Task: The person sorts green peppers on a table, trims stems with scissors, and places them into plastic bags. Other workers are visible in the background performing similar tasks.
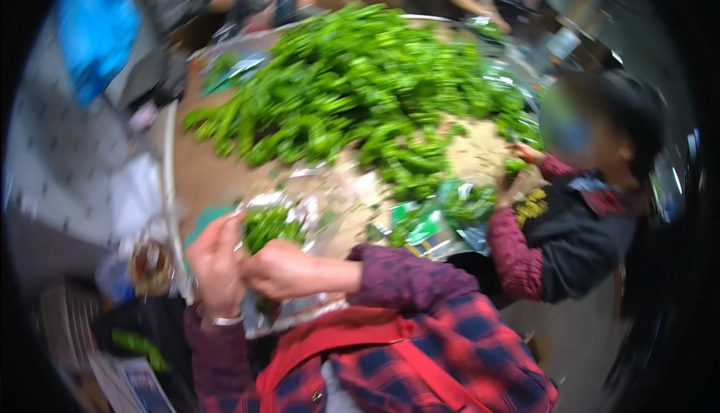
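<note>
A clear plastic bag of green peppers point(273, 226) lies at the table's near left edge. My left hand point(216, 261) is at the bag's left side, its fingers bent against the plastic. Close against it, my right hand point(281, 269) is curled at the bag's near end and grips the plastic. Motion blur hides the exact finger contact. A large heap of long green peppers point(360, 81) covers the middle and far part of the table point(205, 168).
At right a co-worker point(568, 205) handles peppers beside filled clear bags point(469, 202). Other people stand across the table. A raised pale rim point(170, 171) edges the table at left. A blue plastic bag point(98, 36) is beyond it, and a plastic container point(151, 267) stands near my left arm.
</note>
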